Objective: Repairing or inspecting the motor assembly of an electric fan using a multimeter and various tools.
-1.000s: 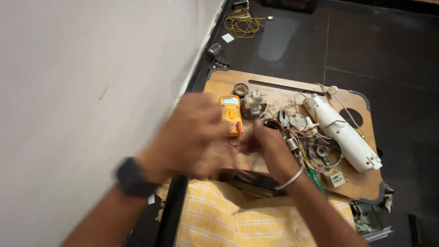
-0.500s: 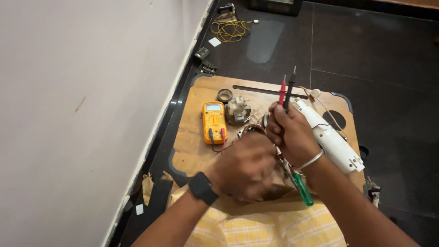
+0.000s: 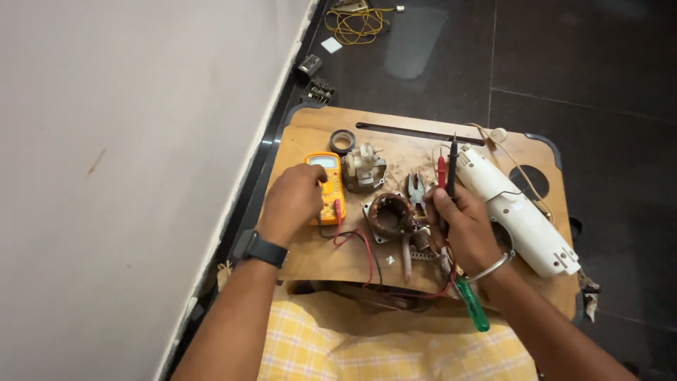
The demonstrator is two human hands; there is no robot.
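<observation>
A wooden desk (image 3: 310,261) with rounded corners rests on a dark tiled floor (image 3: 585,63) beside a pale wall (image 3: 120,141). A white appliance housing (image 3: 518,212) lies along its right side. The left hand (image 3: 290,203) rests on a yellow multimeter (image 3: 326,185), fingers (image 3: 310,176) curled over its dial and covering its left half. The right hand (image 3: 465,229) is clenched around two test probes, one red (image 3: 441,171), one black (image 3: 453,164), held upright with tips pointing away from the person. Between the hands sits a round motor stator (image 3: 389,215); a small grey motor part (image 3: 363,166) lies just beside the multimeter. Pliers (image 3: 416,190) lie near the probes. A green-handled screwdriver (image 3: 471,310) lies under the right wrist. A tape roll (image 3: 343,141) lies behind the multimeter.
</observation>
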